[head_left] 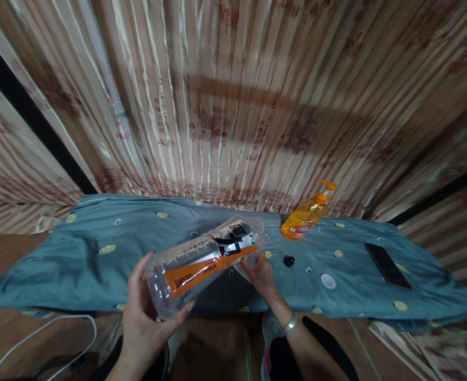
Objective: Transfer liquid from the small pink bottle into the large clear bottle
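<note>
Above the cloth (70, 286), in front of the person, the bottle (201, 267) is hanging aslant between the two hands. Its long axis is running from near left to far right, and its far end is pointing roughly toward the pump bottle (303, 218). The left hand (144, 309) is gripping the near end, thumb below and fingers on the upper side. The right hand (262, 278) is meeting the underside close to the far end; its fingers are partly hiding there, so I cannot tell whether they are closing on it. Just right of this hand, and well apart from the left one, a black piece (289, 261) is lying.
</note>
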`<action>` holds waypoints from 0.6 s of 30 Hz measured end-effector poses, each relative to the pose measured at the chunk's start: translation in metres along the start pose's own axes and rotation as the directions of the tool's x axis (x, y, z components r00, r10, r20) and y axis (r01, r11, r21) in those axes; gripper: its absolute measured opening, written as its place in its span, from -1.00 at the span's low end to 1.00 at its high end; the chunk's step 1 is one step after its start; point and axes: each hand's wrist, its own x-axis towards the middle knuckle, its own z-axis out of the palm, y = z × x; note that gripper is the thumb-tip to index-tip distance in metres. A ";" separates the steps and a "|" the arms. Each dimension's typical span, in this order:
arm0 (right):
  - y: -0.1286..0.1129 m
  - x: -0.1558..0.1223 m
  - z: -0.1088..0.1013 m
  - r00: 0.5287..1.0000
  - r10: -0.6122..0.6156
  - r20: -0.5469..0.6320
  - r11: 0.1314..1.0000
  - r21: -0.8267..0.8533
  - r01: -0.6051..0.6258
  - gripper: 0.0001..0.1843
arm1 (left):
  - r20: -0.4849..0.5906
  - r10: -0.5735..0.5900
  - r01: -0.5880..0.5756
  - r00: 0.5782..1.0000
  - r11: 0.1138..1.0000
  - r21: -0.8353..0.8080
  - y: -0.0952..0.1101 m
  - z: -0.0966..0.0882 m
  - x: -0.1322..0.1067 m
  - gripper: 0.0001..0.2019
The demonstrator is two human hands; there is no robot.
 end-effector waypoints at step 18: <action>0.014 -0.001 0.006 0.997 -0.051 -0.052 0.998 -0.025 0.050 -0.66 | -0.018 -0.034 0.034 0.999 0.999 0.005 0.003 0.001 0.001 -0.13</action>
